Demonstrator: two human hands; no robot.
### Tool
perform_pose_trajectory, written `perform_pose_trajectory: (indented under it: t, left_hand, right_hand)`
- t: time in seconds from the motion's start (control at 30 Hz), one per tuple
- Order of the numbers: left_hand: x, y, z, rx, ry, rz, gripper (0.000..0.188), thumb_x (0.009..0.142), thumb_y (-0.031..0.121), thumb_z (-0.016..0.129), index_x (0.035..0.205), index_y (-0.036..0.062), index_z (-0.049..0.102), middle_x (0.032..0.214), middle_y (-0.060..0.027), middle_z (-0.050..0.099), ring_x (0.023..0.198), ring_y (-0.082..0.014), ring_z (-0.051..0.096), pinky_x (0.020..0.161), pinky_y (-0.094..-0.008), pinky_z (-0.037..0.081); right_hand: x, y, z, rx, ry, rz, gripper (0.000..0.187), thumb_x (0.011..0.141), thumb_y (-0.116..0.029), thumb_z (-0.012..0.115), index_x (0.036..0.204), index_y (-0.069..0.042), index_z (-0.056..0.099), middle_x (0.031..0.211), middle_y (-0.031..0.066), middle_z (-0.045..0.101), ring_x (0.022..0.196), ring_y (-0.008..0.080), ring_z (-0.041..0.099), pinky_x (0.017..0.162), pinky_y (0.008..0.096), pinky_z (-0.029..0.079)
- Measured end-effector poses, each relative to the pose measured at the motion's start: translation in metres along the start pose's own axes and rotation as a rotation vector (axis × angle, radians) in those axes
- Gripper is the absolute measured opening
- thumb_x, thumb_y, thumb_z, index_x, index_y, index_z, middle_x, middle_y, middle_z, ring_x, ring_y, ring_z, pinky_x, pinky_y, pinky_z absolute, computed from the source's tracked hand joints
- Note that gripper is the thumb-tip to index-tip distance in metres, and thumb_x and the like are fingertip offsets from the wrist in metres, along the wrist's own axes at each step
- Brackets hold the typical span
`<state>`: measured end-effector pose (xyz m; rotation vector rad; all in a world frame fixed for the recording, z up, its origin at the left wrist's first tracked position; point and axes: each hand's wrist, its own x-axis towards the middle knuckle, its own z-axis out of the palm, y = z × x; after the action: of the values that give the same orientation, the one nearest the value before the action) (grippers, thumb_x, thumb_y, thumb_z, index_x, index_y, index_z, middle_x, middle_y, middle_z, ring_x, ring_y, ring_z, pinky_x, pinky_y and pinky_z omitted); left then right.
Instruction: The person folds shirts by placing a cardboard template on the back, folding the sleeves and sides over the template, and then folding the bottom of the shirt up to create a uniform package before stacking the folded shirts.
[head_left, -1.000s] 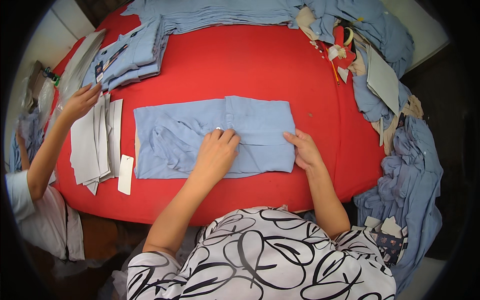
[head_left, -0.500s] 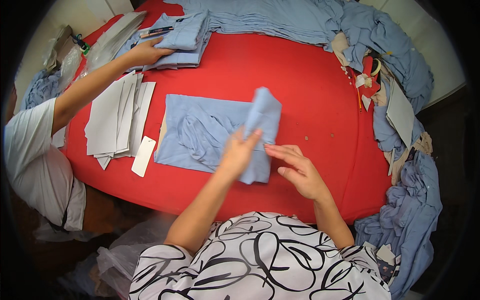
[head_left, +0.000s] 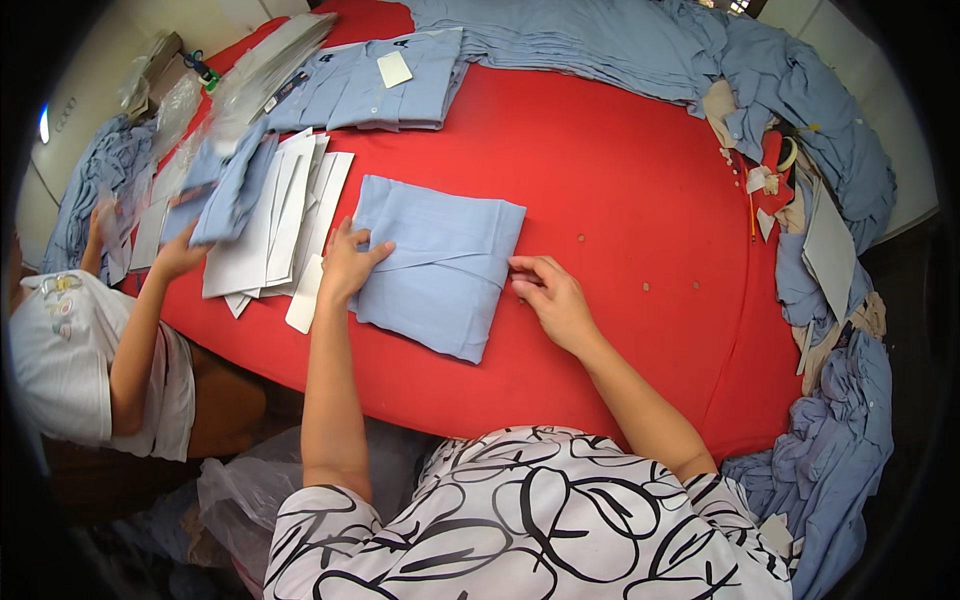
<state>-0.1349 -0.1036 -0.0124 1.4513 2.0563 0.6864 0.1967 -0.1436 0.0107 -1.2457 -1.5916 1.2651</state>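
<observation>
A light blue folded shirt (head_left: 430,285) lies on the red table, a neat near-square packet with a slanting fold line across it. My left hand (head_left: 350,262) rests at its left edge, fingers spread and thumb on the cloth. At the right edge is my right hand (head_left: 555,302), its bent fingertips at the cloth and the thumb apart from the fingers. Whatever lies inside the packet is hidden by the folds.
Left of me, a person's hand (head_left: 180,255) holds another folded blue shirt (head_left: 235,190) above white sheets (head_left: 290,200). A white card (head_left: 305,295) lies beside them. Folded shirts (head_left: 425,100) and blue cloth piles (head_left: 800,110) line the far and right edges. Scissors (head_left: 200,70) lie far left.
My hands have folded the shirt over, covering its loose inner cloth. My left hand moved to its left edge. The other person's hand left the far stack and now holds a folded shirt.
</observation>
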Motion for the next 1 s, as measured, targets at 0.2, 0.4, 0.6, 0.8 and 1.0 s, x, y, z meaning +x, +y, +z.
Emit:
perform_pose_trajectory:
  t: [0.2, 0.4, 0.6, 0.8, 1.0]
  left_hand:
    - [-0.007, 0.018, -0.006, -0.076, -0.021, 0.002, 0.043, 0.079, 0.029, 0.077, 0.097, -0.0078, 0.069, 0.153, -0.0342, 0.028, 0.139, -0.0448, 0.037, 0.104, -0.0449, 0.043]
    - [-0.015, 0.022, -0.001, -0.055, 0.024, -0.041, 0.048, 0.079, 0.038, 0.076, 0.108, -0.0001, 0.071, 0.154, -0.0231, 0.036, 0.141, -0.0413, 0.031, 0.11, -0.0498, 0.035]
    - [-0.014, 0.01, 0.008, -0.075, 0.082, 0.031, 0.04, 0.082, 0.034, 0.074, 0.101, -0.0009, 0.07, 0.153, -0.022, 0.039, 0.138, -0.0406, 0.036, 0.11, -0.0492, 0.035]
    - [-0.021, 0.011, 0.015, 0.002, 0.125, 0.039, 0.043, 0.085, 0.035, 0.072, 0.105, -0.003, 0.069, 0.149, -0.0191, 0.044, 0.136, -0.0385, 0.039, 0.108, -0.0498, 0.037]
    - [-0.046, 0.02, 0.033, -0.016, 0.228, -0.014, 0.041, 0.087, 0.033, 0.07, 0.103, -0.0053, 0.069, 0.143, -0.0167, 0.051, 0.13, -0.0367, 0.043, 0.107, -0.0461, 0.038]
  right_hand:
    - [0.022, 0.006, 0.009, 0.102, -0.02, 0.233, 0.016, 0.093, -0.011, 0.065, 0.102, 0.001, 0.06, 0.099, 0.0095, 0.061, 0.078, 0.0144, 0.061, 0.074, 0.0294, 0.055]
    - [0.029, -0.004, -0.002, -0.076, -0.231, 0.338, 0.018, 0.091, -0.014, 0.069, 0.099, -0.001, 0.059, 0.084, 0.005, 0.059, 0.076, 0.0113, 0.06, 0.064, 0.0279, 0.054]
    - [0.014, -0.002, 0.003, -0.072, -0.159, 0.237, 0.015, 0.087, -0.009, 0.072, 0.091, -0.001, 0.06, 0.088, 0.0047, 0.059, 0.072, 0.0105, 0.059, 0.062, 0.0265, 0.051]
    - [-0.006, -0.013, 0.016, -0.506, 0.218, -0.71, 0.018, 0.075, 0.001, 0.07, 0.081, -0.004, 0.054, 0.076, 0.0087, 0.052, 0.071, 0.0269, 0.053, 0.064, 0.0379, 0.046]
    - [-0.039, -0.017, 0.014, -0.498, 0.015, -0.758, 0.019, 0.072, -0.001, 0.071, 0.082, -0.006, 0.056, 0.077, 0.0084, 0.054, 0.07, 0.0282, 0.053, 0.063, 0.0373, 0.044]
